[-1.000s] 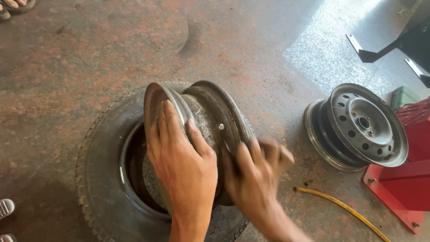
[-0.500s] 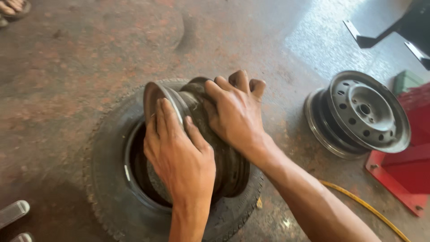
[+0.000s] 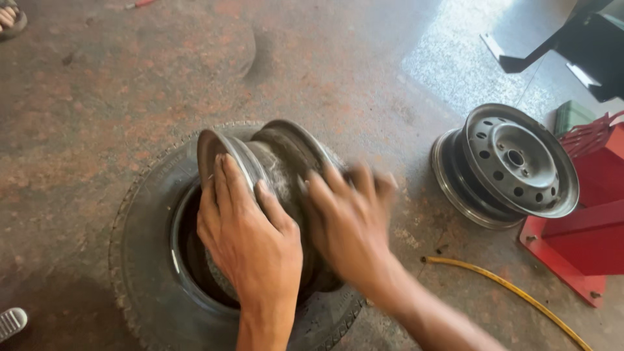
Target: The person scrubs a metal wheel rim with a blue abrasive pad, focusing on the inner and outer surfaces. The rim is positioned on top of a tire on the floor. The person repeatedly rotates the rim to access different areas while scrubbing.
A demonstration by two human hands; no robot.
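A worn black tyre [image 3: 146, 214] lies flat on the stained concrete floor. A grey steel wheel rim [image 3: 276, 156] stands tilted on edge inside the tyre's opening. My left hand [image 3: 250, 237] presses flat on the rim's near flange, fingers spread. My right hand [image 3: 351, 224] lies against the rim's right side and is blurred by motion.
A second grey steel rim [image 3: 513, 166] leans at the right against a red metal stand [image 3: 578, 240]. A yellow hose [image 3: 507, 289] runs across the floor at the lower right. Black machine parts [image 3: 585, 39] sit top right. Another person's sandalled feet show at the left edge [image 3: 12, 322].
My right hand slid down from the top of the rim to its right side, moving fast. My left hand stayed on the near flange. The rim kept its tilt.
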